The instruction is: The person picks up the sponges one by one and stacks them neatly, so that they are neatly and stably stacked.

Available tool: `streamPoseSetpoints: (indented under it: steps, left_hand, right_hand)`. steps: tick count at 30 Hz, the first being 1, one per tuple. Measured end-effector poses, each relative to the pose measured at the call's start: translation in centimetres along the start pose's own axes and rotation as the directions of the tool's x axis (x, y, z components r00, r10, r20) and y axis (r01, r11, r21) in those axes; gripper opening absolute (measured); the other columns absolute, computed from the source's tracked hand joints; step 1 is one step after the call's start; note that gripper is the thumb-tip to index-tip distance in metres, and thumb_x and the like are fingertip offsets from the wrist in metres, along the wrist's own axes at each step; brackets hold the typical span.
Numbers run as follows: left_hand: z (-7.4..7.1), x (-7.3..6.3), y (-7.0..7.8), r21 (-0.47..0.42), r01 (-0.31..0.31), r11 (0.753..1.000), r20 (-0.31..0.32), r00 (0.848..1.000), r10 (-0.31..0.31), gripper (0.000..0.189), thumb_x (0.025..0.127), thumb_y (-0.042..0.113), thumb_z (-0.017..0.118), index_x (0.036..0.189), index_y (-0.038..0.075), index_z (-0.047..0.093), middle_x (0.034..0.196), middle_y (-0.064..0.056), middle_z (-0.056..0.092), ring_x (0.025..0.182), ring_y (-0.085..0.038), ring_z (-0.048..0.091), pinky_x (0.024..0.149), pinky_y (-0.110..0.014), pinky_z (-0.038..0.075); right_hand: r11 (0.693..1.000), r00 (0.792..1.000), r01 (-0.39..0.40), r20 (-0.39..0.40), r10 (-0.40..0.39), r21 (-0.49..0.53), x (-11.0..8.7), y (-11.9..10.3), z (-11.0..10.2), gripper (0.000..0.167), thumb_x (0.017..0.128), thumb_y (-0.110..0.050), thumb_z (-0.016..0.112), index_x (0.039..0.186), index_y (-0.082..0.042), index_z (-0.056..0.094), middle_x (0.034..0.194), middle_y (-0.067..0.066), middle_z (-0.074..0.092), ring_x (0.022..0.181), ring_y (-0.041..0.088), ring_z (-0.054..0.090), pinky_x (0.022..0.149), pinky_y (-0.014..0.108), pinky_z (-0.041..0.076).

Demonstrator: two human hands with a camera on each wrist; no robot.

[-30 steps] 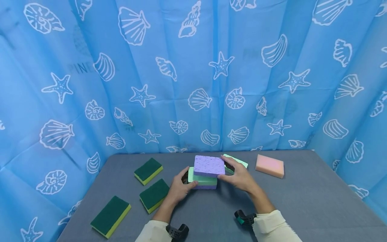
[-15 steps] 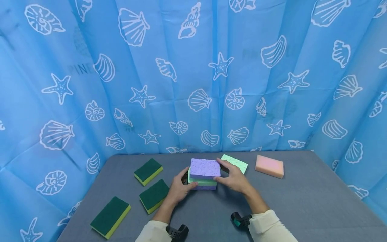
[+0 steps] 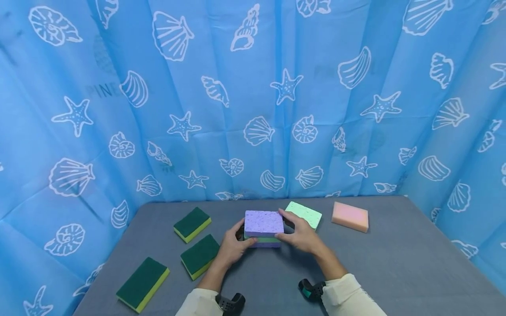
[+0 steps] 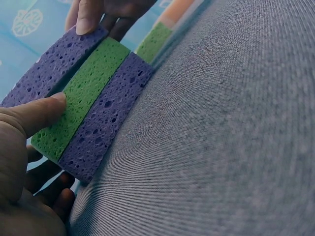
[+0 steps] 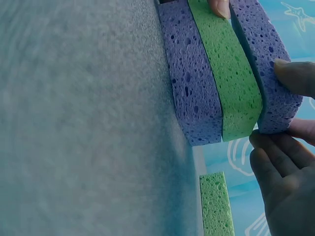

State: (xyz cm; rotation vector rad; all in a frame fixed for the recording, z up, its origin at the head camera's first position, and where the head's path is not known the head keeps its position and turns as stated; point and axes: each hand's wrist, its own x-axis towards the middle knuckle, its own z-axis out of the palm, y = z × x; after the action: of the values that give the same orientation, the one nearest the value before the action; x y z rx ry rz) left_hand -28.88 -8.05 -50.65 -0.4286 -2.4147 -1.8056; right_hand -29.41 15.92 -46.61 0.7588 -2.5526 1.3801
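Note:
Three sponges are layered at the middle of the table. My right hand [image 3: 302,237] grips the upper purple sponge [image 3: 264,222] by its right end, thumb on the front face. Beneath it is a light green sponge [image 4: 93,81], and lowest, on the table, another purple sponge [image 4: 108,115]. A thin dark gap shows between the upper purple sponge and the green one in the right wrist view. My left hand [image 3: 231,248] holds the stack's left end, thumb pressed on the green sponge's front. Its other fingers are partly hidden behind.
A loose light green sponge [image 3: 303,214] lies behind my right hand, and a pink-orange sponge [image 3: 350,217] farther right. Three green-and-yellow scrub sponges lie at the left: one at the back [image 3: 192,224], one near my left forearm, one nearer the front. A blue shell-print curtain [image 3: 253,96] hangs behind the grey table.
My right hand has brought the upper purple sponge left and down, from offset above the stack to lined up over the green sponge. My left hand has stayed at the stack's left end.

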Motion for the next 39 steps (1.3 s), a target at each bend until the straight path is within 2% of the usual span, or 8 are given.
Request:
streamPoseSetpoints:
  steps: [13,21,26,32,35,39]
  left_hand:
    - [-0.1,0.1,0.2,-0.037,-0.002,0.999,0.022,1.0,0.003,0.077,0.085,0.016,0.076,0.145,-0.008,0.035,0.138,-0.027,0.046,0.127,-0.037,0.043,0.102,-0.052,0.035]
    - [-0.6,-1.1,3.8,-0.064,0.001,0.998,0.046,0.999,0.002,0.073,0.085,0.007,0.074,0.142,-0.014,0.034,0.137,-0.032,0.044,0.127,-0.043,0.041,0.102,-0.056,0.034]
    - [-0.7,-1.4,4.5,-0.039,0.019,0.999,0.032,0.999,-0.017,0.072,0.086,0.01,0.073,0.142,-0.014,0.035,0.137,-0.032,0.043,0.128,-0.044,0.04,0.103,-0.055,0.033]
    - [-0.6,-1.4,4.6,-0.018,0.034,0.999,0.018,0.999,-0.034,0.071,0.087,0.011,0.073,0.142,-0.012,0.036,0.138,-0.031,0.043,0.128,-0.042,0.039,0.103,-0.054,0.033]
    - [-0.6,-1.4,4.6,-0.016,0.03,0.999,0.022,0.999,-0.029,0.071,0.087,0.011,0.072,0.142,-0.013,0.035,0.137,-0.031,0.043,0.128,-0.043,0.04,0.102,-0.054,0.034]
    - [-0.4,-0.6,1.9,-0.021,0.025,0.999,0.012,1.0,-0.024,0.08,0.085,0.02,0.075,0.146,-0.008,0.032,0.139,-0.027,0.044,0.127,-0.038,0.042,0.102,-0.053,0.035]
  right_hand:
    - [0.999,0.999,-0.037,0.005,0.037,-0.029,0.0,-0.1,0.3,0.073,0.084,-0.016,0.076,0.143,0.007,0.039,0.141,0.023,0.045,0.128,0.037,0.043,0.101,0.051,0.037]
    - [0.998,0.998,-0.063,0.022,0.063,-0.018,0.0,-0.1,0.4,0.074,0.086,-0.016,0.075,0.144,0.007,0.037,0.144,0.023,0.042,0.13,0.037,0.04,0.103,0.051,0.035]
    - [0.997,0.997,-0.072,0.022,0.072,-0.026,-0.1,-0.2,0.4,0.074,0.086,-0.017,0.075,0.144,0.007,0.037,0.144,0.022,0.041,0.131,0.038,0.039,0.103,0.051,0.035]
    - [0.997,0.997,-0.068,0.026,0.069,-0.029,-0.2,-0.2,0.3,0.075,0.087,-0.021,0.074,0.145,0.008,0.036,0.145,0.023,0.04,0.132,0.038,0.038,0.104,0.053,0.032]
    - [0.997,0.996,-0.073,0.042,0.074,-0.021,-0.3,-0.2,0.3,0.077,0.087,-0.017,0.075,0.147,0.007,0.033,0.147,0.023,0.037,0.134,0.038,0.035,0.105,0.052,0.031]
    - [0.997,0.995,-0.074,0.068,0.074,-0.012,-0.4,-0.1,0.4,0.081,0.085,-0.011,0.075,0.148,0.006,0.028,0.149,0.023,0.034,0.135,0.036,0.034,0.106,0.05,0.03]
